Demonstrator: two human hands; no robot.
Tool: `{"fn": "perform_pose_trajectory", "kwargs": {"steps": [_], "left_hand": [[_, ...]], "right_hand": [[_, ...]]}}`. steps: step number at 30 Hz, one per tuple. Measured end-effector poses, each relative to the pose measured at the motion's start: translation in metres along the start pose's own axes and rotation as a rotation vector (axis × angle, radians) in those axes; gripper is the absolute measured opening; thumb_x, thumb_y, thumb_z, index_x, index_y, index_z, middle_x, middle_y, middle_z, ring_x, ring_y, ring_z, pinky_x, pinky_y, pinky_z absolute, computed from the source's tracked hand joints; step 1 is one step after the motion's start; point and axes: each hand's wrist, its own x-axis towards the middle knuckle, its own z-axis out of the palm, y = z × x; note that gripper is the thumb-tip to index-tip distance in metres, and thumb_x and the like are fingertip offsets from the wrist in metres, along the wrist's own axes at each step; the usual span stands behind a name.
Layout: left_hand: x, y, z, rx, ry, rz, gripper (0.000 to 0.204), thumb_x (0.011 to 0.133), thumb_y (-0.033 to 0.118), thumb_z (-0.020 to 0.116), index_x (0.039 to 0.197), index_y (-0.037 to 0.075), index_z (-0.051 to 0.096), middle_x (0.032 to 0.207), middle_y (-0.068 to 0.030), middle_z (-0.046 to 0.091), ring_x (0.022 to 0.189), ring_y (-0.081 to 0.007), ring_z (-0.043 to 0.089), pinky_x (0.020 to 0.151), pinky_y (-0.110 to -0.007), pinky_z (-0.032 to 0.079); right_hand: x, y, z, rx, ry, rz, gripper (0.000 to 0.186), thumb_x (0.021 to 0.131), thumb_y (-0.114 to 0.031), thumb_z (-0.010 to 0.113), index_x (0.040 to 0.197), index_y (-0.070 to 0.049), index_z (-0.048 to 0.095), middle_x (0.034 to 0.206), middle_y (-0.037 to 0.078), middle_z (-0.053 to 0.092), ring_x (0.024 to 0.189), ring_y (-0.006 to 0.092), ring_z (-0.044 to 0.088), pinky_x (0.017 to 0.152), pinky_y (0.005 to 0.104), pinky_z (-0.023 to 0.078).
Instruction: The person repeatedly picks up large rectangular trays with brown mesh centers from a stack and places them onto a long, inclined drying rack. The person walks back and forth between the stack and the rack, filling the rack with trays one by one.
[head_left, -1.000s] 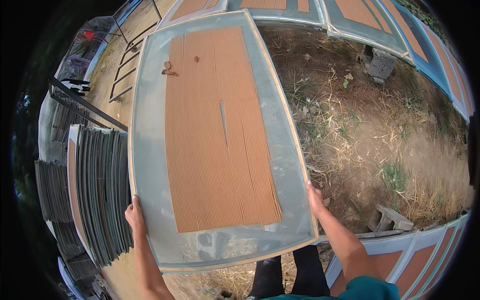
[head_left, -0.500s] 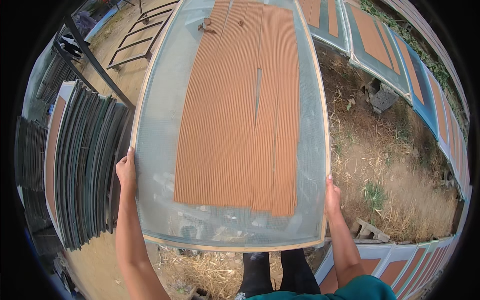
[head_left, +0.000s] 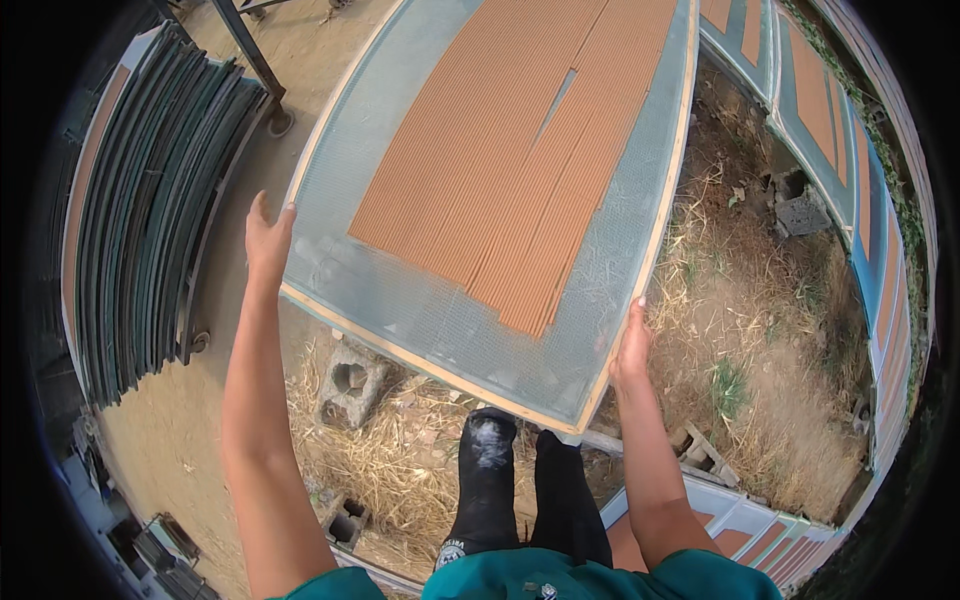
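Note:
A large wood-framed mesh screen (head_left: 330, 240) stretches away in front of me, its far end cut off by the top of the view. On it lie thin reddish-brown strands (head_left: 480, 170) packed side by side in long sheets, with a narrow gap between two of them. My right hand (head_left: 632, 345) grips the right rim near the close corner, thumb on top. At the left rim is my left hand (head_left: 268, 240), thumb and fingers spread apart, the thumb at or just beside the wood. What supports the screen is hidden beneath it.
A tall stack of screens (head_left: 160, 210) stands at left on a wheeled metal frame (head_left: 245, 45). Concrete blocks (head_left: 350, 380) sit on straw-covered ground below. More loaded screens (head_left: 820, 100) line the right side, others (head_left: 740, 530) lie at lower right. Another block (head_left: 800, 210) rests on dirt.
The screen has moved farther from my body and its outline is now slanted, the near edge dropping toward the right. My left hand has loosened from its rim; my right hand still grips.

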Motion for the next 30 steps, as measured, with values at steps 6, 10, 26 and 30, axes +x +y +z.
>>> {"fn": "perform_pose_trajectory", "kwargs": {"steps": [6,10,26,30], "left_hand": [[-0.197,-0.074,-0.037,-0.155,-0.198,-0.276,0.057,0.076,0.012,0.06,0.125,-0.003,0.036,0.123,-0.0202,0.043,0.114,-0.0272,0.043,0.095,-0.036,0.034],[-0.322,-0.108,-0.065,-0.22,-0.307,-0.571,0.055,0.076,0.015,0.061,0.123,-0.004,0.039,0.119,-0.021,0.046,0.113,-0.0267,0.044,0.094,-0.035,0.035],[-0.448,-0.098,-0.073,-0.316,-0.468,-0.97,0.047,0.078,0.009,0.058,0.119,-0.006,0.041,0.108,-0.0164,0.054,0.097,-0.0187,0.053,0.084,-0.028,0.043],[-0.455,-0.109,-0.067,-0.289,-0.503,-0.952,0.045,0.08,0.011,0.058,0.119,-0.005,0.042,0.105,-0.0144,0.056,0.095,-0.0173,0.054,0.082,-0.027,0.044]], "right_hand": [[0.029,0.047,0.025,-0.023,0.044,-0.053,0.059,0.085,-0.056,0.036,0.088,0.001,0.053,0.063,0.009,0.052,0.048,0.0181,0.051,0.04,0.0308,0.042],[0.063,0.074,0.021,-0.047,-0.095,0.047,0.064,0.086,-0.056,0.032,0.11,0.002,0.042,0.092,0.015,0.049,0.077,0.0239,0.05,0.064,0.036,0.043],[0.115,0.114,0.017,-0.25,-0.33,0.261,0.091,0.076,-0.072,0.029,0.138,-0.009,0.009,0.141,0.017,0.016,0.129,0.0323,0.017,0.101,0.0523,0.014],[0.139,0.146,-0.003,-0.234,-0.301,0.356,0.09,0.075,-0.071,0.035,0.138,-0.008,0.014,0.141,0.015,0.017,0.129,0.0317,0.019,0.101,0.0521,0.014]]}}
